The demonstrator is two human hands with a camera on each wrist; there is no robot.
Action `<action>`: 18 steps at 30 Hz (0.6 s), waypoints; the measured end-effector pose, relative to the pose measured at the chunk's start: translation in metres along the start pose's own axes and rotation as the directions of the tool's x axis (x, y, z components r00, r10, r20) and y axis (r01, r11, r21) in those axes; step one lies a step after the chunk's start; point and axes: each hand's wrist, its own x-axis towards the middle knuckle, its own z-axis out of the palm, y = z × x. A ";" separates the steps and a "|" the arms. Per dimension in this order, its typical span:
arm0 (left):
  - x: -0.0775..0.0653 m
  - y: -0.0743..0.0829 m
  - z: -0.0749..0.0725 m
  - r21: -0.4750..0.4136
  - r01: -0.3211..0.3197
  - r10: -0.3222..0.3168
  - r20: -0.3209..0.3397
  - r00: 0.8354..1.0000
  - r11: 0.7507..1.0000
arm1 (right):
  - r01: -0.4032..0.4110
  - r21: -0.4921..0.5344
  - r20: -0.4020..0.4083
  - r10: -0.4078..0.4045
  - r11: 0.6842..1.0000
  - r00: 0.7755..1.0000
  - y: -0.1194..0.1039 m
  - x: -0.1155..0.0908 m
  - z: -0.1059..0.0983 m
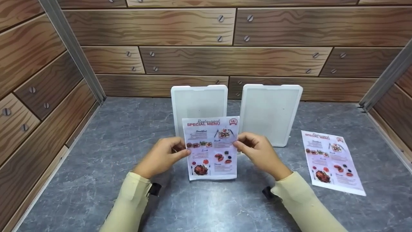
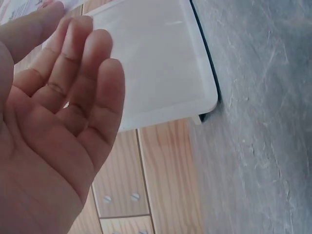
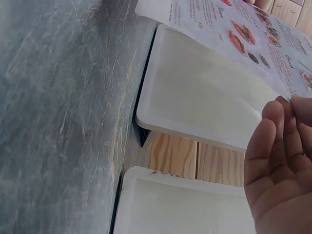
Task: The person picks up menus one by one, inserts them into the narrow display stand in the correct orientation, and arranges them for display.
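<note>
A printed restaurant menu sheet (image 1: pixel 210 148) is held upright between both hands, its printed face towards me. My left hand (image 1: pixel 165 154) pinches its left edge between thumb and fingers. On the opposite edge, the thumb and fingers of my right hand (image 1: pixel 259 153) pinch the paper. Just behind the sheet stands a white framed display board (image 1: pixel 199 101), its lower part hidden by the paper. The left wrist view has my left hand (image 2: pixel 63 102) beside that board. In the right wrist view the menu sheet (image 3: pixel 234 36) slants across the board's face, gripped by my right hand (image 3: pixel 282 165).
A second white display board (image 1: pixel 270 112) leans upright to the right of the first. Another menu sheet (image 1: pixel 333 162) lies flat on the grey marbled table (image 1: pixel 96 167) at the right. Wood-patterned walls (image 1: pixel 206 27) enclose the back and sides.
</note>
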 end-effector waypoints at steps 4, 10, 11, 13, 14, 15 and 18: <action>0.001 0.001 0.002 0.011 -0.018 0.019 -0.010 1.000 1.000 | -0.013 -0.026 -0.003 0.013 1.000 1.000 0.001 0.000 0.000; 0.002 0.001 0.006 0.018 -0.006 0.007 -0.024 1.000 1.000 | -0.024 -0.040 -0.007 0.024 0.999 1.000 0.002 0.000 0.000; 0.002 0.000 0.006 0.019 0.000 0.000 -0.026 1.000 1.000 | -0.029 -0.034 -0.005 0.029 0.999 1.000 0.002 0.000 0.000; 0.002 0.001 0.007 0.022 0.013 -0.012 -0.026 1.000 1.000 | -0.034 -0.020 0.004 0.034 0.999 0.999 0.003 0.000 0.000; 0.002 0.000 0.008 0.022 0.017 -0.016 -0.026 1.000 1.000 | -0.041 -0.014 0.008 0.041 0.999 0.999 0.003 0.001 -0.001; 0.002 0.000 0.008 0.021 0.020 -0.019 -0.026 0.999 1.000 | -0.047 -0.012 0.010 0.047 0.999 0.999 0.003 0.001 -0.001; 0.003 -0.001 0.009 0.013 0.013 -0.012 -0.027 1.000 1.000 | -0.053 -0.013 0.005 0.053 0.999 0.999 0.004 0.001 0.000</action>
